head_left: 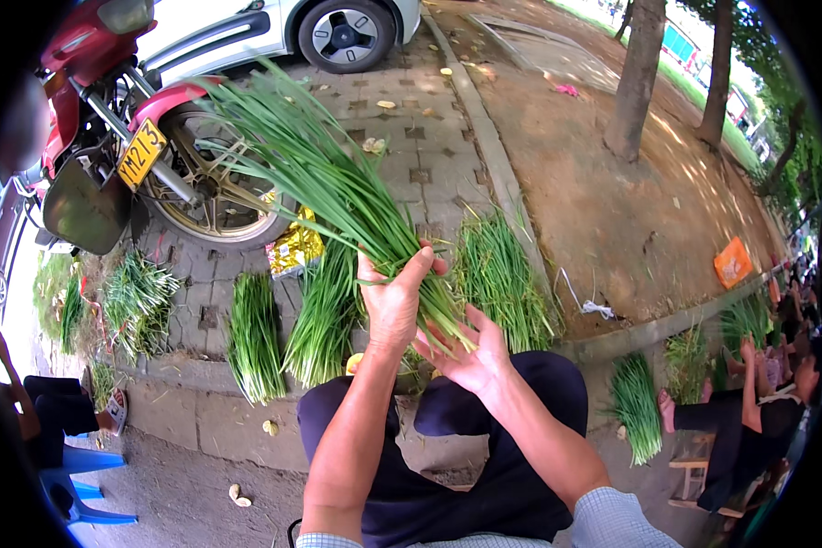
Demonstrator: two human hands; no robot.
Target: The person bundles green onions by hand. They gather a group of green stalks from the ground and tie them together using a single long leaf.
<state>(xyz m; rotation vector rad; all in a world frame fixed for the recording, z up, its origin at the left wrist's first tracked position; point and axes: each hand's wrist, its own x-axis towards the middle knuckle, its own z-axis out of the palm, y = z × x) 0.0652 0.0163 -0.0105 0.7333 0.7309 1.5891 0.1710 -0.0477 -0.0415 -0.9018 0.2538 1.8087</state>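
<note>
My left hand (395, 297) is closed round a large bunch of garlic chives (333, 187), thumb on top. The long green leaves fan out to the upper left, and the pale stem ends point down to the right. Beside those ends, my right hand (475, 354) is open, palm up and fingers apart; some fingers are partly behind the stems. On the paving ahead of my knees lie a bundle of chives (256, 338) at the left, a second chive pile (324, 320) nearer the middle, and a looser chive heap (498, 274) to the right of my hands.
A red motorcycle (146, 119) stands front left, its wheel close to the chive leaves. Behind it is a white car (219, 36). A gold wrapper (297, 247) lies by the wheel. A kerb (484, 137) borders bare soil with trees (637, 82). People sit at both sides near more chives (635, 406).
</note>
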